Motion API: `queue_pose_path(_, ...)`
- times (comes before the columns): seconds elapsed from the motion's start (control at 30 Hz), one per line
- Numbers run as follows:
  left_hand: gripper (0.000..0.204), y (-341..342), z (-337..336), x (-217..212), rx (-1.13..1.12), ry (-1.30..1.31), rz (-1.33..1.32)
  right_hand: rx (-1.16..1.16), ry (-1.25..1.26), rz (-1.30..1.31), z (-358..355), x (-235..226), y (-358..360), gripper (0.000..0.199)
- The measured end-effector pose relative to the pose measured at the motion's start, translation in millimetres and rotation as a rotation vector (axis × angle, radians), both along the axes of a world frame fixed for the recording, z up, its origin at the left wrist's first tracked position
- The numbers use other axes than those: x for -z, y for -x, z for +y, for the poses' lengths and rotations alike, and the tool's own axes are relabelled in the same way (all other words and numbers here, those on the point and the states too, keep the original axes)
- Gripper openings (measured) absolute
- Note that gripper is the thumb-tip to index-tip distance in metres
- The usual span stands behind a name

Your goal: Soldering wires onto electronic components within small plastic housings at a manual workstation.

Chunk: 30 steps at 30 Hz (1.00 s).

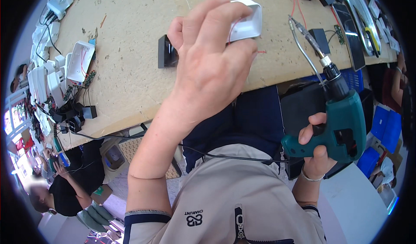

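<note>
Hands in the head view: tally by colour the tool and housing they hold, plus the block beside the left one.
White: 1, open housing in the left hand
Green: 1, soldering gun in the right hand
Black: 1, block beside the left hand
Total: 3

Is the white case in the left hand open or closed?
Open: the white case shows its hollow inside, with no cover over it.

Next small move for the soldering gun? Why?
Probably move the green soldering gun so its tip comes left toward the white housing: the left hand grips that housing, a red wire shows at it, and the right hand holds the gun with its tip apart from the housing.
</note>
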<state>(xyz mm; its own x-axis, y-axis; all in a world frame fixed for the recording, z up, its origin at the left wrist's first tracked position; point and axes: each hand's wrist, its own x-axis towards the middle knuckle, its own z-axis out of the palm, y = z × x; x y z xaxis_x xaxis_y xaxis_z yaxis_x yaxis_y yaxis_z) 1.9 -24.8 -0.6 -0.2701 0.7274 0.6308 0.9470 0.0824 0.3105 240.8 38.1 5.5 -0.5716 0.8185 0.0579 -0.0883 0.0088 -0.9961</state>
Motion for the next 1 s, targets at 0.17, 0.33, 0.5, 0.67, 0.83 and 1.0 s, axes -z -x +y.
queue_pose_path(0.17,0.016,-13,1,6,0.131,0.262,0.300,0.009,-0.032,-0.036,-5,6,-15,0.071)
queue_pose_path(0.33,0.013,-13,-2,17,0.127,0.128,0.088,0.031,0.082,-0.032,-25,8,-24,0.072)
queue_pose_path(0.5,0.009,-25,3,30,0.032,0.043,0.102,0.002,0.314,-0.001,-40,19,-28,0.070)
queue_pose_path(0.67,0.009,-24,-1,25,0.010,0.128,0.066,-0.015,0.394,0.042,-43,21,-29,0.067)
queue_pose_path(0.83,0.009,-25,-2,26,0.001,0.117,0.050,-0.042,0.454,0.066,-46,21,-29,0.065)
queue_pose_path(1.0,0.009,-24,-4,26,0.001,0.115,0.047,0.000,0.438,0.046,-45,17,-23,0.063)
